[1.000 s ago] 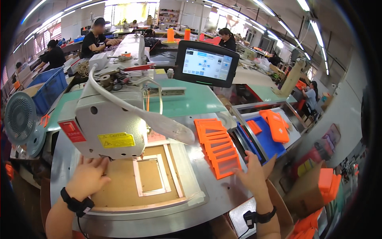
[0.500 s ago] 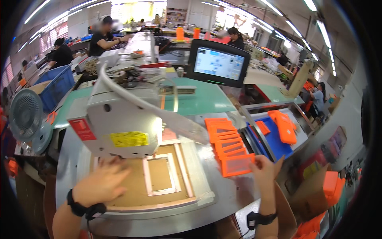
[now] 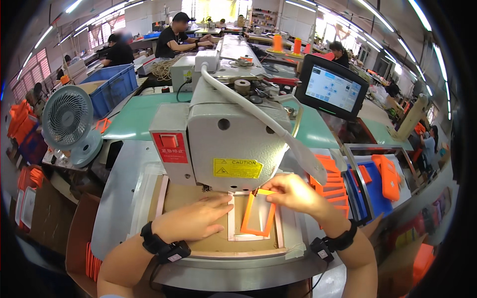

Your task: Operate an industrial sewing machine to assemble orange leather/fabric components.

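Note:
My right hand pinches the top of an orange-bordered rectangular panel with a see-through middle. The panel hangs slightly tilted over the white rectangular frame fixed on a brown board. My left hand lies flat on the board with fingers stretched out, fingertips at the white frame's left side; it holds nothing. Just beyond both hands stands the grey head of a sewing machine. To the right lies a fanned row of similar orange panels, partly hidden by my right hand and the machine's cable.
A touch screen stands at the back right. Right of the panels, a blue tray holds an orange pouch. A fan and a blue crate are at left. Several people work farther back.
My right hand has brought an orange panel from the row leftward over the white frame. My left hand has shifted right toward that frame. The view has turned left.

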Available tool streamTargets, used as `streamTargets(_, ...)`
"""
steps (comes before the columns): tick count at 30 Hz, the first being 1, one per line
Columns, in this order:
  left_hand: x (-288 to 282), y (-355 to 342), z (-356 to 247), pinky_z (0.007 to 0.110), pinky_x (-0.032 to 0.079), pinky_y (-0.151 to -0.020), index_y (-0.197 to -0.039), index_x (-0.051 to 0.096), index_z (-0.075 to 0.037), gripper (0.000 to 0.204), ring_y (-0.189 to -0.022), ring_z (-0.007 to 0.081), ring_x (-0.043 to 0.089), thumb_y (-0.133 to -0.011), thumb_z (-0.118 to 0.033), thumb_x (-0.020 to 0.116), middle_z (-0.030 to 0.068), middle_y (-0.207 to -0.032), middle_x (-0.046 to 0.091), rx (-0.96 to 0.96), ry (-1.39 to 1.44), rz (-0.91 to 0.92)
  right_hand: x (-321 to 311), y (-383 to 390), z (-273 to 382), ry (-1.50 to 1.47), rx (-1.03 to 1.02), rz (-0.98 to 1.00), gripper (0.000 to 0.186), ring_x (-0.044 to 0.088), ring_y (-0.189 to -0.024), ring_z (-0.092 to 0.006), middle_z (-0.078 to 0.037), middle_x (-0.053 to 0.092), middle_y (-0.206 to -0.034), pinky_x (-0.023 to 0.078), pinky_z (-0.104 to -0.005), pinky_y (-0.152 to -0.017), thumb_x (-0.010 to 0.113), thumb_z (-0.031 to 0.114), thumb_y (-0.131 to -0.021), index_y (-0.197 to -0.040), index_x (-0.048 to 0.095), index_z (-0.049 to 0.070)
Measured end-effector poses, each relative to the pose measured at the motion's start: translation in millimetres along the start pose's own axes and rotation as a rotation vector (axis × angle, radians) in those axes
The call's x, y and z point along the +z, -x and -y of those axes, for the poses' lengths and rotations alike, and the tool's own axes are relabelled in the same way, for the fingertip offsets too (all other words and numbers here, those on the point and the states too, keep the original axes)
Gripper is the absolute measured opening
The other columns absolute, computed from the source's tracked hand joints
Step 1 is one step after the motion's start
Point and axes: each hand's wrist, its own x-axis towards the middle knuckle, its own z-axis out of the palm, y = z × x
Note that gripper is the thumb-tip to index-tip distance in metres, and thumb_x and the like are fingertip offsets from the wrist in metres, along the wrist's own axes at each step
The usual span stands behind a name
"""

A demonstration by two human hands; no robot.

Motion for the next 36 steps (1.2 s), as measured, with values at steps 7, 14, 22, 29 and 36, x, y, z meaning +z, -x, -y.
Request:
streamTargets(7,7.2,6.7,-10.2,0.048,0.032,-0.115,-0.140,0.047,0.000,0.060,-0.139,0.0372,0.036,-0.087,-0.019,0.068,0.0211,-0.148,0.040,-0.025,-0.038,-0.080,39.1,-20.3,-0.4,0.220,-0.162,-0.114,0.022,0.066,-0.088,-0.0378,-0.021,0.067,-0.094,0.053,-0.0425,-0.078,0.071,0.004,-0.080,-0.101,0.066,0.000)
streamTargets(14,4.9,2.4,-18.1,0.051,0.034,-0.111,-0.138,0.049,-0.002,0.059,-0.134,0.0360,0.041,-0.087,-0.023,0.070,0.0193,-0.147,0.041,-0.027,-0.047,-0.095,46.1,-14.7,9.5,0.142,-0.136,-0.177,0.019,0.065,-0.091,-0.0387,-0.021,0.066,-0.098,0.054,-0.0439,-0.079,0.067,0.002,-0.083,-0.101,0.065,-0.001)
streamTargets(22,2.9,-8.2,-26.6,0.047,0.038,-0.104,-0.137,0.052,-0.009,0.062,-0.126,0.0284,0.048,-0.083,-0.030,0.073,0.0071,-0.141,0.049,-0.094,-0.160,-0.122,49.6,-14.8,-0.6,0.229,-0.164,-0.140,0.025,0.065,-0.095,-0.0389,-0.019,0.067,-0.101,0.053,-0.0448,-0.081,0.070,0.004,-0.081,-0.105,0.067,0.000)
streamTargets(29,1.4,-9.2,-29.6,0.046,0.038,-0.104,-0.131,0.058,-0.012,0.060,-0.125,0.0246,0.050,-0.077,-0.030,0.077,0.0034,-0.130,0.057,-0.118,-0.256,-0.143,30.4,-5.6,-21.0,0.382,-0.285,-0.169,0.022,0.066,-0.088,-0.0369,-0.014,0.068,-0.092,0.053,-0.0439,-0.076,0.071,0.001,-0.074,-0.096,0.070,0.003)
streamTargets(36,-0.1,-14.4,-30.6,0.046,0.036,-0.104,-0.128,0.061,-0.011,0.058,-0.125,0.0252,0.050,-0.075,-0.029,0.078,0.0038,-0.130,0.058,-0.111,-0.207,-0.159,33.8,-2.5,-15.2,0.655,-0.370,-0.172,0.026,0.064,-0.092,-0.0370,-0.015,0.067,-0.092,0.049,-0.0461,-0.084,0.074,0.014,-0.070,-0.089,0.071,-0.003)
